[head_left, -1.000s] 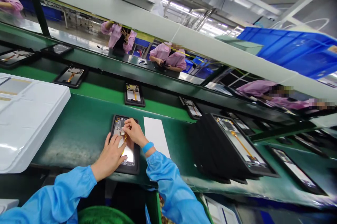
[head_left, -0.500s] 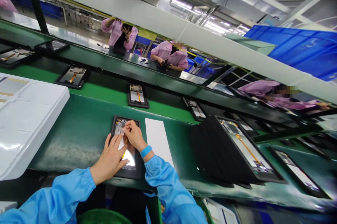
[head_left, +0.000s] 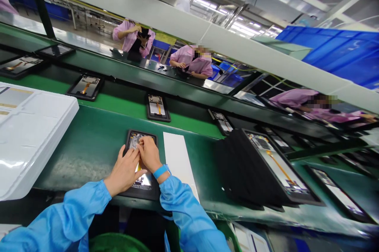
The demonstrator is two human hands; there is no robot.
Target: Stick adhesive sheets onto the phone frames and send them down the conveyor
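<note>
Green surface (head_left: 94,137) carried a tablet (head_left: 145,181) with exposed circuitry.
Left hand (head_left: 126,169) lay loosely spread over the tablet; right hand (head_left: 150,154) bunched its fingertips there, its grip too hidden to tell. White sheet (head_left: 178,157) lay just right of the tablet, black stack (head_left: 242,173) farther right.

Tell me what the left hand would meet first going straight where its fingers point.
Probably the right hand: its fingertips are just ahead of the left hand, over the opened device, though depth and any contact are unclear.
</note>
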